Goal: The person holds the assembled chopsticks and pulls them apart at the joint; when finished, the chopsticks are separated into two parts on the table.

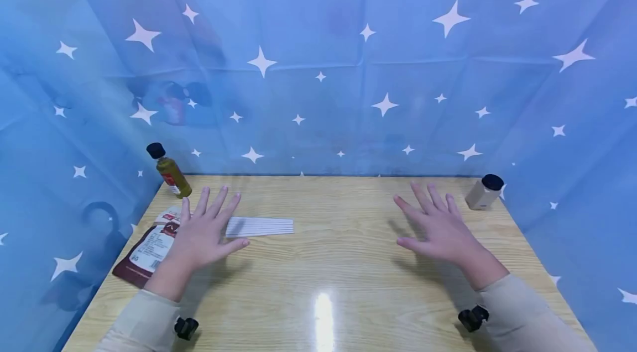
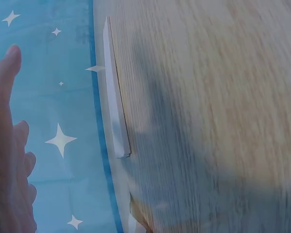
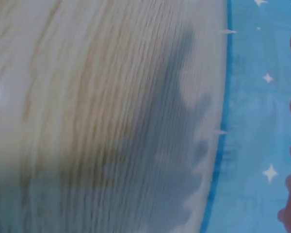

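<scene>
At the far left of my wooden table [image 1: 348, 274], a maroon-and-white printed pouch [image 1: 147, 252] lies flat, its right edge partly covered from above by my left hand. Just behind it, near the back corner, an oil bottle [image 1: 174, 176] stands upright with a black cap, a red label and yellow-green contents. My left hand [image 1: 200, 240] hangs over the table, palm down, fingers straight and spread wide, thumb held out to the right; I have hold of nothing with it. A white lined stack of flat strips [image 1: 266, 226] lies on the wood just beyond that thumb, its left end behind my fingers. Well apart on the right, my right hand [image 1: 440, 230] is spread just as wide, gripping nothing, its shadow falling on the wood beneath. Near its fingertips, by the back right corner, stands a small pale jar [image 1: 481, 197] with a black lid. Behind everything hangs a blue curtain [image 1: 318, 26] with white stars.
</scene>
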Action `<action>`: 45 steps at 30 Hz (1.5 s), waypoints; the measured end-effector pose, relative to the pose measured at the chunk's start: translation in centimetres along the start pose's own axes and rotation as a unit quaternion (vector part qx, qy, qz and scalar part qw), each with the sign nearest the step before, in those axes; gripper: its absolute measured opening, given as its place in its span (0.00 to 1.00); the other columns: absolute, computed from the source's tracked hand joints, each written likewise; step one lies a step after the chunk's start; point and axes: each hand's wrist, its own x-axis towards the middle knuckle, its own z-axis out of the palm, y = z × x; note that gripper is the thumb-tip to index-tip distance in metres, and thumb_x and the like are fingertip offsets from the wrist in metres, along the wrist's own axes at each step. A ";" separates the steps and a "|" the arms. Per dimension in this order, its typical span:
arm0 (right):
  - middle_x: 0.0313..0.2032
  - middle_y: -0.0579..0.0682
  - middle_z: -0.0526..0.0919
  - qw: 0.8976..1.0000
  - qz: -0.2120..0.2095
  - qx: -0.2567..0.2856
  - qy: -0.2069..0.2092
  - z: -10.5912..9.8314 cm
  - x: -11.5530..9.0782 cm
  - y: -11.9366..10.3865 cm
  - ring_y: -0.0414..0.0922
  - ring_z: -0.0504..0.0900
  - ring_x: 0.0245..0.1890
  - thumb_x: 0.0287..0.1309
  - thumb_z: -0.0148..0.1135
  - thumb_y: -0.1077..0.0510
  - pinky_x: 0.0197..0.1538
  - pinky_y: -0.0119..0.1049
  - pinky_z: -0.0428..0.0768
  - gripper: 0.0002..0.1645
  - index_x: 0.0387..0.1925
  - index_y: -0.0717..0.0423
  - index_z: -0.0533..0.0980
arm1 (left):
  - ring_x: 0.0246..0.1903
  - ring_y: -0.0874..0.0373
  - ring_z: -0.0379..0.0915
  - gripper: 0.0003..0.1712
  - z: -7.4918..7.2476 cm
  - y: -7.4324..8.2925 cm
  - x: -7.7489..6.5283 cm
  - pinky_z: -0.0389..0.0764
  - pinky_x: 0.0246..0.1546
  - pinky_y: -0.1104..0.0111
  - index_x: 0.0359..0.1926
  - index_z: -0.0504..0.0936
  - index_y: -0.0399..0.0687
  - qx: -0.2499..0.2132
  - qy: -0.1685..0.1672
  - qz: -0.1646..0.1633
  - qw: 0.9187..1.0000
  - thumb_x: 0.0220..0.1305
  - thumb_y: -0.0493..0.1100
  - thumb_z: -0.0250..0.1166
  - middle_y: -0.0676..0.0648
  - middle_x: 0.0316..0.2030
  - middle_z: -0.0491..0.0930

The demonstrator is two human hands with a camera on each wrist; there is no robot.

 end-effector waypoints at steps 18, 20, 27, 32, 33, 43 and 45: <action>0.85 0.59 0.41 1.000 -0.001 0.025 -0.006 3.1 2.4 -2.7 0.68 0.36 0.83 0.68 0.63 0.28 0.72 0.81 0.39 0.52 0.85 0.38 0.57 | 0.82 0.32 0.32 0.60 1.6 -1.1 -0.4 0.33 0.74 0.29 0.87 0.48 0.58 -0.022 -0.001 -0.007 1.000 0.67 0.76 0.63 0.39 0.85 0.44; 0.85 0.59 0.42 0.999 0.004 0.033 -0.006 3.6 2.6 -3.1 0.67 0.37 0.83 0.68 0.63 0.29 0.72 0.80 0.40 0.51 0.85 0.37 0.57 | 0.82 0.31 0.35 0.59 1.8 -1.2 -0.3 0.37 0.75 0.29 0.87 0.49 0.56 -0.029 0.002 -0.006 1.000 0.67 0.75 0.64 0.38 0.85 0.46; 0.85 0.61 0.45 0.998 0.023 0.049 0.016 5.0 3.7 -4.6 0.68 0.44 0.82 0.69 0.66 0.32 0.73 0.79 0.48 0.48 0.83 0.43 0.63 | 0.80 0.31 0.47 0.56 2.4 -1.2 -0.4 0.49 0.75 0.32 0.84 0.58 0.44 -0.067 0.017 -0.003 0.998 0.70 0.70 0.65 0.34 0.82 0.54; 0.85 0.60 0.45 0.997 0.020 0.065 0.021 5.8 4.8 -5.6 0.70 0.49 0.81 0.69 0.68 0.36 0.73 0.77 0.52 0.46 0.80 0.48 0.67 | 0.79 0.31 0.51 0.52 3.1 -1.3 -0.5 0.52 0.75 0.33 0.82 0.61 0.41 -0.091 0.030 -0.014 0.995 0.71 0.66 0.66 0.34 0.80 0.58; 0.84 0.61 0.46 0.997 0.017 0.068 0.020 6.0 5.0 -5.8 0.70 0.50 0.80 0.69 0.68 0.37 0.73 0.76 0.53 0.46 0.80 0.49 0.67 | 0.78 0.31 0.51 0.52 3.4 -1.3 -0.6 0.53 0.75 0.33 0.82 0.62 0.41 -0.099 0.031 -0.015 0.994 0.71 0.66 0.67 0.33 0.80 0.59; 0.81 0.67 0.56 0.995 -0.007 0.100 0.018 7.3 6.7 -7.6 0.68 0.61 0.77 0.68 0.69 0.41 0.74 0.66 0.63 0.41 0.75 0.56 0.72 | 0.78 0.32 0.52 0.55 5.3 -1.6 -0.6 0.55 0.74 0.34 0.82 0.62 0.42 -0.135 0.009 -0.035 0.990 0.68 0.69 0.69 0.33 0.79 0.60; 0.81 0.65 0.56 0.994 -0.006 0.107 0.012 7.6 7.0 -7.9 0.67 0.62 0.77 0.69 0.68 0.39 0.75 0.65 0.63 0.41 0.75 0.54 0.72 | 0.78 0.33 0.54 0.52 5.5 -1.5 -0.4 0.55 0.74 0.35 0.81 0.63 0.42 -0.144 0.021 -0.031 0.989 0.69 0.66 0.70 0.34 0.79 0.61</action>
